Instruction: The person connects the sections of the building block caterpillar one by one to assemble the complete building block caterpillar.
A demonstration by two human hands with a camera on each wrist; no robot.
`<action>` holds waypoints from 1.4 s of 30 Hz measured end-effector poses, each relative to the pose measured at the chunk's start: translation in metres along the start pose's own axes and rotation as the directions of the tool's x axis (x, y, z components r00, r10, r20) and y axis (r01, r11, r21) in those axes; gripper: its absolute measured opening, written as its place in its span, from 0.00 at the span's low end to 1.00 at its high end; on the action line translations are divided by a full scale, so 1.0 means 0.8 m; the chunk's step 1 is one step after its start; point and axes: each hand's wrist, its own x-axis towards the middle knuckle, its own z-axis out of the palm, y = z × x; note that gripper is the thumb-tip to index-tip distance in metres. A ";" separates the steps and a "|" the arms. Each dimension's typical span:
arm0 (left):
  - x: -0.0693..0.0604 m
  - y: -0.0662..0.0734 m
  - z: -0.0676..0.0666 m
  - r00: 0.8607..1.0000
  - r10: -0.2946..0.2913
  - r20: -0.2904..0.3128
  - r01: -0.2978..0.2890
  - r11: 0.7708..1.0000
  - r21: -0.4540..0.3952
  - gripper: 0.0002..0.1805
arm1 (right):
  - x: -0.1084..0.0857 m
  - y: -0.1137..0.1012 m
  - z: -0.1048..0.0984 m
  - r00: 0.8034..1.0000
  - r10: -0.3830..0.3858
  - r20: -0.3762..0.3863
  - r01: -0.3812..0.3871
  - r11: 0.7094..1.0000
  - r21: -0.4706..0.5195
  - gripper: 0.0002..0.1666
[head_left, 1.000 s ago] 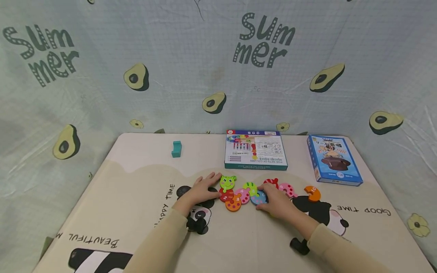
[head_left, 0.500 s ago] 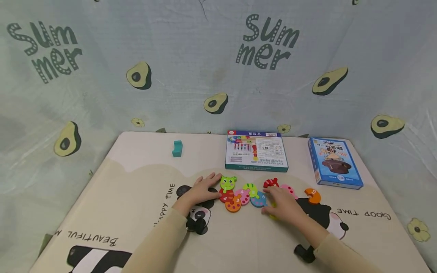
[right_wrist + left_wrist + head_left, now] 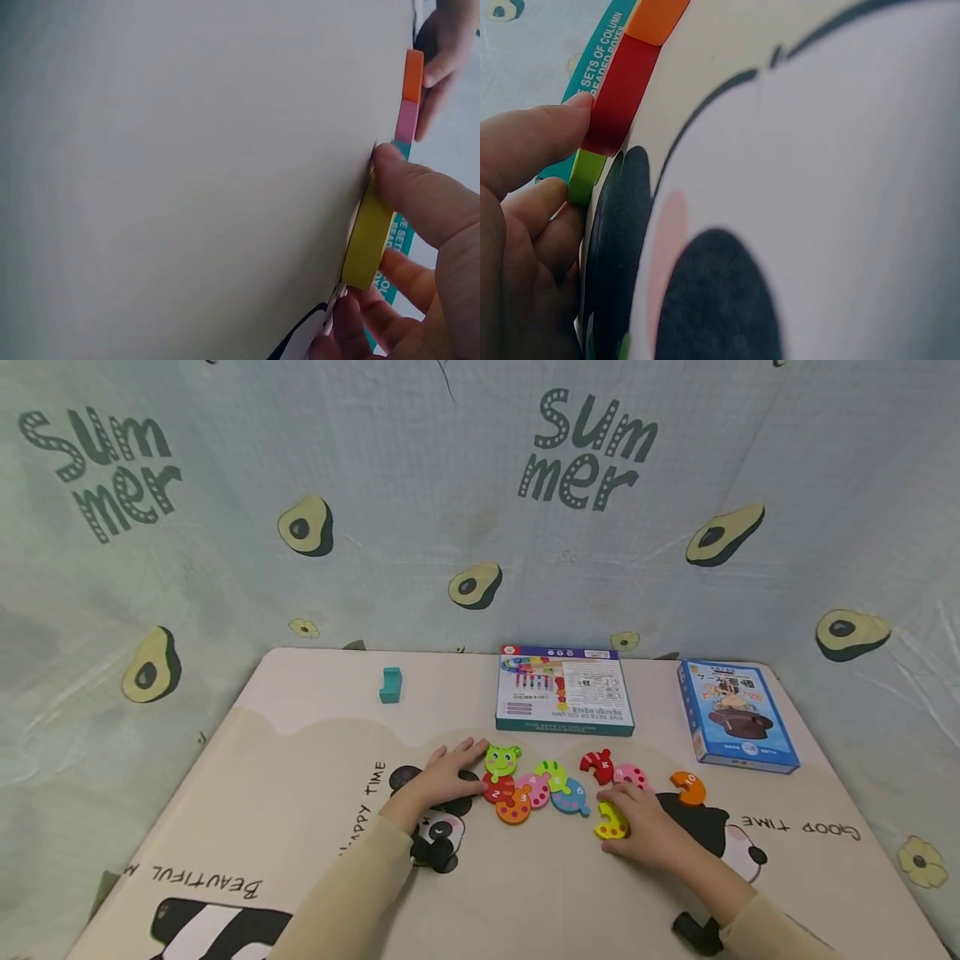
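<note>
In the head view, the joined pieces of a numbered caterpillar puzzle lie mid-table, from a green frog-like face piece (image 3: 501,762) through a red piece (image 3: 496,789) marked 2 to a blue piece (image 3: 570,798). My left hand (image 3: 447,777) rests at the left end; its thumb (image 3: 562,124) touches the red piece's edge and its fingers touch the green one. My right hand (image 3: 641,828) pinches a yellow puzzle piece (image 3: 611,821) between thumb and fingers, apart from the blue piece. In the right wrist view the yellow piece (image 3: 369,236) shows edge-on at the table surface.
Loose red (image 3: 598,766), pink (image 3: 632,775) and orange (image 3: 688,788) puzzle pieces lie beyond and right of my right hand. Behind are a flat bead box (image 3: 564,693) and a blue box (image 3: 738,718). A teal block (image 3: 390,686) stands at the back left.
My right hand has left the blue piece, drawn back to the right and nearer, and taken hold of the yellow piece. The left hand has stayed in place.
</note>
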 end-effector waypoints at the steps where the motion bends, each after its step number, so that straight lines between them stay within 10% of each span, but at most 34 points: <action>1: 0.000 0.000 0.000 1.000 -0.004 0.001 0.004 1.000 -0.001 0.39 | -0.001 0.000 0.000 1.000 -0.003 -0.003 0.003 1.000 0.006 0.36; 42: 0.001 0.002 0.003 1.000 -0.029 -0.009 0.029 1.000 -0.002 0.40 | 0.022 -0.025 0.011 0.995 0.048 -0.090 -0.041 0.996 0.079 0.38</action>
